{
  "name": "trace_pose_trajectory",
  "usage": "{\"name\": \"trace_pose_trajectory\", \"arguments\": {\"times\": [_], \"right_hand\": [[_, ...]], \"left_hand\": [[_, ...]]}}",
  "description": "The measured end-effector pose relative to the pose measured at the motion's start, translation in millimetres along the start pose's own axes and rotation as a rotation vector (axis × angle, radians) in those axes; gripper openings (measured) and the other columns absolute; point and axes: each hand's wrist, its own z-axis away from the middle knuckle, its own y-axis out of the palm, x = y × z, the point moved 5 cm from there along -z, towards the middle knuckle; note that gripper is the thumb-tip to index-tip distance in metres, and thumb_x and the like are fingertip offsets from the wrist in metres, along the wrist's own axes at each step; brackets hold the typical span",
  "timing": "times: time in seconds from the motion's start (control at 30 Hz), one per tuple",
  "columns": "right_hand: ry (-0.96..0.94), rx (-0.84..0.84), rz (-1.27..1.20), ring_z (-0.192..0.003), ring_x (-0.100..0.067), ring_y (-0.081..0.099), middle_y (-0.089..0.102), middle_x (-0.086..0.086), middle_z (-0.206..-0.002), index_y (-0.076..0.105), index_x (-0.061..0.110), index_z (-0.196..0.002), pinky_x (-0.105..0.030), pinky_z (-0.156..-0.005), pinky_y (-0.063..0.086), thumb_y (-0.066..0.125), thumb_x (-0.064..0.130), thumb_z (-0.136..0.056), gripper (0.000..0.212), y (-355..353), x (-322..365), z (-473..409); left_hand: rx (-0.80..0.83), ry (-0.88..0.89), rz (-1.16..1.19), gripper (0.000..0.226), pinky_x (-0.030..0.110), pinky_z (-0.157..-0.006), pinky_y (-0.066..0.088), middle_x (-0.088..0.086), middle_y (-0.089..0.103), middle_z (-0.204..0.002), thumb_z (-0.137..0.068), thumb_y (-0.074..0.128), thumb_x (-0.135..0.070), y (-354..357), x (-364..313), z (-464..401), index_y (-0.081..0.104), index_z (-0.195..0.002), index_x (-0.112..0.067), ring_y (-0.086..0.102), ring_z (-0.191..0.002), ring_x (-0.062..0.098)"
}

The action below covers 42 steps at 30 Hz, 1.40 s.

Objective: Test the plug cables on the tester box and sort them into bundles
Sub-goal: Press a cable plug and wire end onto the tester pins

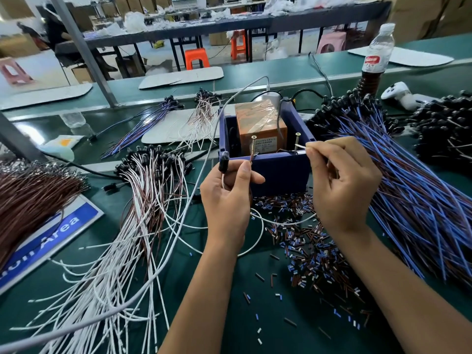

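The blue tester box (pixel 278 168) stands at table centre with an orange block (pixel 260 129) inside and two upright screws (pixel 253 144) at its front rim. My left hand (pixel 227 195) holds one plug cable (pixel 224 163), its black plug up by my index finger and its brown wire end pinched against the left screw. My right hand (pixel 342 175) pinches the same cable's white wire end (pixel 300 146) at the right screw (pixel 297 141). The white wire loops below between my hands.
A white-and-brown cable bundle (pixel 143 200) fans out on the left, a big blue-wired pile (pixel 408 187) on the right. Cut insulation bits (pixel 306 246) litter the mat in front of the box. A drink bottle (pixel 375 54) and a white controller (pixel 398 94) stand at far right.
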Motion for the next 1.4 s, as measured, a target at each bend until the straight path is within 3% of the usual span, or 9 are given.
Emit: {"name": "trace_pose_trajectory", "arguments": {"times": [0.2,0.43,0.67,0.8,0.9,1.03,1.2,1.3,1.4], "right_hand": [[-0.035,-0.007,0.081,-0.081,-0.018,0.061,0.068,-0.012,-0.09,0.076,-0.004,-0.101,-0.015,-0.077,0.046,0.067,0.009,-0.102,0.015,1,-6,-2],[-0.036,0.002,0.089,-0.077,-0.018,0.06,0.066,-0.011,-0.088,0.075,-0.003,-0.1,-0.024,-0.066,0.049,0.067,0.01,-0.102,0.015,1,-7,1],[-0.007,0.009,0.061,-0.074,-0.019,0.058,0.066,-0.011,-0.087,0.074,-0.002,-0.098,-0.024,-0.066,0.047,0.065,0.009,-0.103,0.015,-4,-6,2],[0.058,-0.018,-0.019,-0.071,-0.012,0.056,0.064,-0.003,-0.085,0.071,0.0,-0.097,-0.02,-0.064,0.045,0.063,0.007,-0.103,0.012,-14,-6,1],[0.133,-0.055,0.016,-0.071,-0.01,0.056,0.065,-0.001,-0.084,0.071,0.001,-0.094,-0.016,-0.066,0.044,0.065,0.006,-0.101,0.011,-23,-11,-4],[0.241,-0.116,0.072,-0.065,-0.011,0.058,0.066,0.004,-0.078,0.074,0.004,-0.091,-0.02,-0.063,0.044,0.066,0.014,-0.101,0.016,-56,-37,-24],[0.4,-0.205,0.278,-0.065,-0.009,0.06,0.068,0.001,-0.073,0.076,0.012,-0.089,-0.019,-0.068,0.05,0.066,0.03,-0.096,0.022,-152,-100,-52],[0.623,-0.264,0.545,-0.083,-0.029,0.072,0.077,-0.009,-0.09,0.077,0.013,-0.1,-0.046,-0.083,0.058,0.057,0.045,-0.088,0.04,-236,-156,-58],[0.686,-0.232,0.778,-0.111,-0.035,0.064,0.07,-0.011,-0.118,0.065,0.021,-0.12,-0.053,-0.098,0.051,0.05,0.05,-0.089,0.045,-306,-177,-67]], "left_hand": [[0.015,0.01,-0.01,0.026,0.019,-0.047,0.033,0.007,0.074,-0.074,-0.1,0.065,-0.02,1,-5,1,0.073,-0.082,-0.036,0.037,-0.048,0.01],[0.001,0.016,-0.035,0.025,0.02,-0.055,0.04,0.006,0.075,-0.074,-0.101,0.065,-0.02,0,-9,3,0.072,-0.083,-0.036,0.049,-0.056,0.013],[-0.017,0.015,-0.075,0.026,0.026,-0.063,0.048,0.005,0.076,-0.076,-0.102,0.064,-0.019,-2,-9,4,0.072,-0.084,-0.036,0.053,-0.065,0.026],[-0.061,-0.049,0.006,0.016,0.025,-0.051,0.034,0.01,0.073,-0.073,-0.102,0.061,-0.011,-8,-10,9,0.065,-0.088,-0.017,0.044,-0.046,0.008],[-0.055,0.008,0.11,0.018,0.02,-0.043,0.029,0.011,0.072,-0.072,-0.101,0.06,-0.008,3,-32,15,0.064,-0.086,-0.017,0.036,-0.043,0.006],[0.137,0.141,-0.052,0.016,0.019,-0.048,0.036,0.003,0.076,-0.079,-0.098,0.064,-0.02,67,-73,10,0.068,-0.084,-0.027,0.051,-0.054,0.007],[0.366,0.013,-0.343,0.013,0.019,-0.056,0.044,-0.008,0.065,-0.076,-0.093,0.07,-0.029,183,-66,14,0.067,-0.088,-0.018,0.055,-0.063,0.006],[0.493,-0.203,-0.163,0.025,0.027,-0.062,0.04,-0.002,0.058,-0.072,-0.101,0.058,-0.024,252,-49,30,0.065,-0.085,-0.005,0.047,-0.06,0.014],[0.599,-0.413,0.01,0.038,0.025,-0.055,0.038,0.003,0.059,-0.071,-0.11,0.043,-0.021,318,-32,56,0.065,-0.083,-0.007,0.047,-0.056,0.012]]}}
